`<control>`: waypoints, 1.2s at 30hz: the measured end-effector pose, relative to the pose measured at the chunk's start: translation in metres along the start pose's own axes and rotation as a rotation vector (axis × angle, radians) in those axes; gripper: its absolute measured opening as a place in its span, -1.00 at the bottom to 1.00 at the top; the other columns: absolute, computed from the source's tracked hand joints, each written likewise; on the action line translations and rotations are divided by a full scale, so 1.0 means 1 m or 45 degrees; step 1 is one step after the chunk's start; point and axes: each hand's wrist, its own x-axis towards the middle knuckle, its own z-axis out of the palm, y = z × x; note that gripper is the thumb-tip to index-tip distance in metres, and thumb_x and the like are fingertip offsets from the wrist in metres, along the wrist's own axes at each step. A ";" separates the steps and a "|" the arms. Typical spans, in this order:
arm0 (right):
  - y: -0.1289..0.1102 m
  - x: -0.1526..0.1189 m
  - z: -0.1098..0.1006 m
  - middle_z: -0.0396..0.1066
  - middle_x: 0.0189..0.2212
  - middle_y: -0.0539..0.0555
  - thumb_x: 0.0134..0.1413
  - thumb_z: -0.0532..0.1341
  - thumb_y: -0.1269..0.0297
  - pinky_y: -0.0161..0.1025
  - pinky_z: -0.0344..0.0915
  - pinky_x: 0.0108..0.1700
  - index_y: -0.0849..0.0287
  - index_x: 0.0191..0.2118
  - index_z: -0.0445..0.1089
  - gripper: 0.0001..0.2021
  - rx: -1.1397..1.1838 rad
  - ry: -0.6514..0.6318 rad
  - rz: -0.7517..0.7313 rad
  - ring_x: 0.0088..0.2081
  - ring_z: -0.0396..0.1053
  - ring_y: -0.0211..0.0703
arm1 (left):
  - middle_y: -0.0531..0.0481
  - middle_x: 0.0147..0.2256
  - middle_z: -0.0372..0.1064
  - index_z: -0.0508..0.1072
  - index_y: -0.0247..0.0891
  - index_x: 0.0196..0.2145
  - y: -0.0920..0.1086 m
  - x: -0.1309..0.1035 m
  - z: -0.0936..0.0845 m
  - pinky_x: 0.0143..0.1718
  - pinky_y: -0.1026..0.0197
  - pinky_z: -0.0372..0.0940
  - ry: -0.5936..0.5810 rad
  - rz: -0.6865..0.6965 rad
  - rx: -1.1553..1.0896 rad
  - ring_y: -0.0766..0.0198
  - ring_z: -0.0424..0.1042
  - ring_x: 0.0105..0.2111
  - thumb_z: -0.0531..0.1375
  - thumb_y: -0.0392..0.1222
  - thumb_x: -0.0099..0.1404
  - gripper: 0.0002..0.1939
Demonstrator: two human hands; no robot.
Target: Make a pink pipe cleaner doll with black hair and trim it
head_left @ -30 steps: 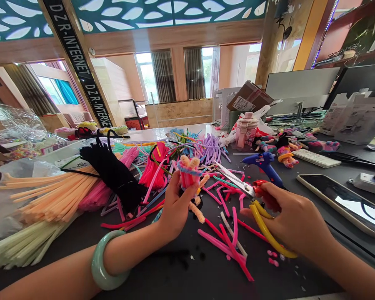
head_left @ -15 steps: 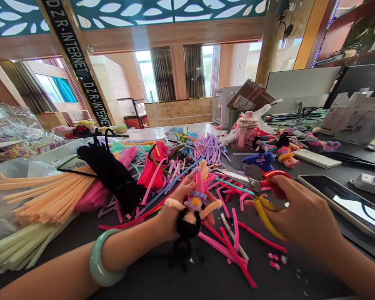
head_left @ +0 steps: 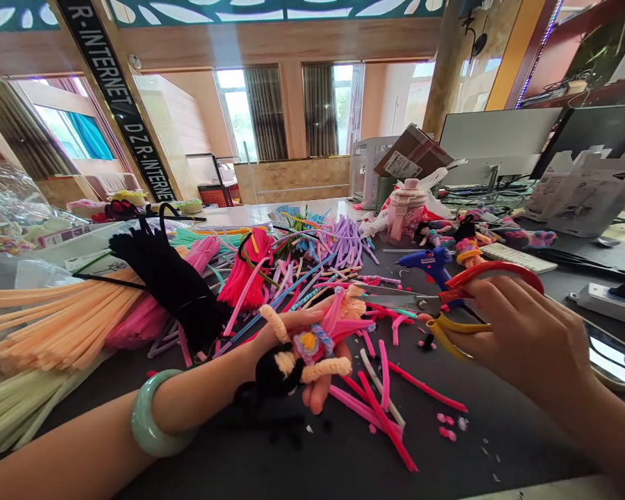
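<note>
A fuzzy pipe-cleaner doll with black hair, peach arms and a pink skirt lies tilted in my left hand, its head toward the lower left. My right hand is closed round scissors with one red and one yellow handle. The blades point left and reach the peach pieces at the doll's skirt end; whether they touch them I cannot tell. Pink and red stems lie on the dark table beneath, with small pink scraps to their right.
Bundles of black, peach and red stems lie at the left and middle. Behind the scissors are a blue glue gun and a pink bottle. A phone lies at the right.
The doll has turned, its head swinging left and its skirt end right. My right hand has brought the scissors closer to it, and the handles have spread wider. The view has shifted slightly.
</note>
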 end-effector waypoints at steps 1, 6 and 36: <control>0.000 0.000 0.001 0.30 -0.59 -0.01 0.22 0.11 0.20 -0.31 0.10 -0.52 0.11 -0.37 0.24 -0.84 -0.008 0.012 -0.001 -0.53 0.31 -0.22 | -0.08 -0.66 0.44 0.51 -0.42 -0.33 0.001 0.002 -0.001 -0.60 0.24 0.23 -0.152 -0.114 0.069 0.18 0.40 -0.68 0.02 0.17 0.36 -0.45; 0.000 -0.002 0.004 0.29 -0.60 -0.02 0.21 0.12 0.20 -0.34 0.08 -0.54 0.12 -0.41 0.24 -0.82 -0.016 0.011 0.000 -0.53 0.30 -0.23 | -0.04 -0.64 0.44 0.54 -0.38 -0.24 0.006 0.012 -0.002 -0.56 0.26 0.22 -0.239 -0.173 0.170 0.26 0.37 -0.67 -0.10 0.21 0.41 -0.37; -0.010 -0.008 0.007 0.38 -0.67 -0.04 0.27 0.01 -0.14 -0.34 0.10 -0.60 0.15 -0.33 0.48 -0.51 0.109 -0.123 0.224 -0.64 0.35 -0.27 | -0.10 -0.56 0.52 0.56 -0.47 -0.29 0.000 0.009 -0.005 -0.70 0.30 0.10 -0.401 -0.198 -0.084 0.27 0.39 -0.65 0.02 0.19 0.38 -0.40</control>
